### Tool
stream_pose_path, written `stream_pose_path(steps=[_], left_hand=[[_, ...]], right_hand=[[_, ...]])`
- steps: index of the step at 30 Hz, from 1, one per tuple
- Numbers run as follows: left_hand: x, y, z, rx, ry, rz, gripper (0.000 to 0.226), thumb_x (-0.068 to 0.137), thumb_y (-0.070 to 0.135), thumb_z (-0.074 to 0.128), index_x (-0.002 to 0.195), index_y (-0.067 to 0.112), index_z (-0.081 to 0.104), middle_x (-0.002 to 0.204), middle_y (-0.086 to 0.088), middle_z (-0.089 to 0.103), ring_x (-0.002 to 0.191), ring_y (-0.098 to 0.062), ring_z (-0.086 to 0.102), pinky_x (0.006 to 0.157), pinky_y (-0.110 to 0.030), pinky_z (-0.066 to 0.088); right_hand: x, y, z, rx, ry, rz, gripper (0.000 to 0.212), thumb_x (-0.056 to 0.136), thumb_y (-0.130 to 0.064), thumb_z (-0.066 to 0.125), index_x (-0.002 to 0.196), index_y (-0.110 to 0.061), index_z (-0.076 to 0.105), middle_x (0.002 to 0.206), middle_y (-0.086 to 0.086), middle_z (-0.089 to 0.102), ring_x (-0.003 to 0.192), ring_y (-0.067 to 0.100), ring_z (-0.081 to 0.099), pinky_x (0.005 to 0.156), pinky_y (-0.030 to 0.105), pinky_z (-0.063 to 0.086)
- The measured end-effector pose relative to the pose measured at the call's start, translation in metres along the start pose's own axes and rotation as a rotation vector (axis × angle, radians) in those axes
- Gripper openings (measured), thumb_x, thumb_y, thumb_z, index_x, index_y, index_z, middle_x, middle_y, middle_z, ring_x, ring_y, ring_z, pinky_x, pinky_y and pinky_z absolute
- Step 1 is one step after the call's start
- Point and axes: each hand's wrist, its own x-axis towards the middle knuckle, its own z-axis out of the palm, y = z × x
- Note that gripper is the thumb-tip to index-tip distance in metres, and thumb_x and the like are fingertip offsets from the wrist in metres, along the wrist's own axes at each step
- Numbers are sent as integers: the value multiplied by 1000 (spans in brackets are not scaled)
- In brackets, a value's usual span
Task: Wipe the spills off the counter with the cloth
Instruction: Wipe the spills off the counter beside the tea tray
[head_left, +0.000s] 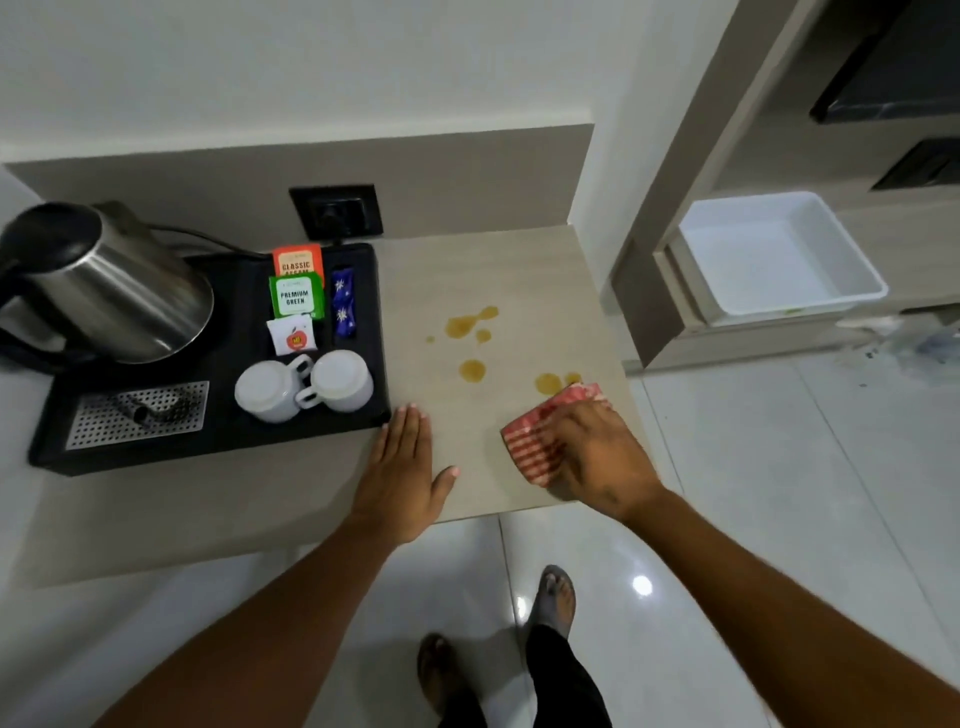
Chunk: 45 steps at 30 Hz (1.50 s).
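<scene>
Several amber spills dot the beige counter, the largest group toward the back and one puddle at the cloth's far edge. My right hand presses a folded red-and-white striped cloth flat on the counter near the front right corner. My left hand lies flat and open on the counter, beside the tray's front right corner.
A black tray on the left holds a steel kettle, two upturned white cups, tea sachets and a drip grate. A wall socket sits behind. A white bin stands on the floor right.
</scene>
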Motion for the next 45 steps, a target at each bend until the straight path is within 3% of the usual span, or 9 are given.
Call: stream_pose_path(steps=[3,8,14,17,22,28,34,40,45], left_hand=[[1,-2,1,37,-6,39,91,96,63,24,155,-5,21,165,-25,21,155,-37,15,126,-49,14],[16,5,-3,95,-25,38,96,94,69,13,158,-3,7,168,-23,7,156,-35,2,127,-46,3],[18,4,4,83,6,48,95,96,68,23,157,-4,11,167,-24,12,156,-36,7,127,-51,13],[21,2,4,78,16,57,95,97,67,26,157,-5,13,167,-25,13,156,-37,7,126,-52,14],[20,2,3,69,23,53,94,97,67,27,157,-5,13,167,-25,14,156,-36,6,127,-52,14],[20,3,3,62,10,43,95,96,67,28,158,-2,8,169,-22,5,157,-33,-3,127,-52,9],[19,4,0,4,20,30,94,96,64,37,158,-1,11,169,-22,8,157,-32,-1,126,-52,13],[21,4,-1,-19,6,30,93,97,64,36,158,-1,11,169,-21,8,157,-32,-2,126,-52,13],[20,7,-5,-16,19,30,94,97,65,39,157,-2,16,167,-23,15,157,-33,5,127,-50,13]], right_hand=[[16,-42,17,41,214,376,48,90,-33,59,133,-13,55,142,16,50,132,34,44,111,46,36],[55,-83,57,183,71,791,96,94,-68,20,155,4,-1,164,27,-4,152,40,-10,123,52,-7],[26,-24,48,87,-16,374,92,91,-75,8,159,-12,10,167,12,-9,153,28,-16,122,47,-14],[27,-8,35,87,84,451,91,94,-71,18,158,-10,2,168,15,-3,154,28,-10,121,42,-15],[49,-37,59,25,65,665,102,90,-76,4,156,1,-2,165,25,-1,153,37,-7,124,54,-2],[98,21,40,-51,12,539,96,93,-74,5,157,-3,-4,165,24,-5,153,37,-10,122,58,1],[70,22,34,-124,-147,164,93,96,-72,18,155,-12,-20,165,14,-22,151,29,-24,124,52,-5],[115,61,21,-125,-126,266,93,93,-76,12,156,-13,-16,166,14,-16,152,30,-20,123,55,-1],[151,23,35,-140,-144,92,90,96,-71,16,158,-10,-7,167,17,-10,152,35,-15,123,56,-1]])
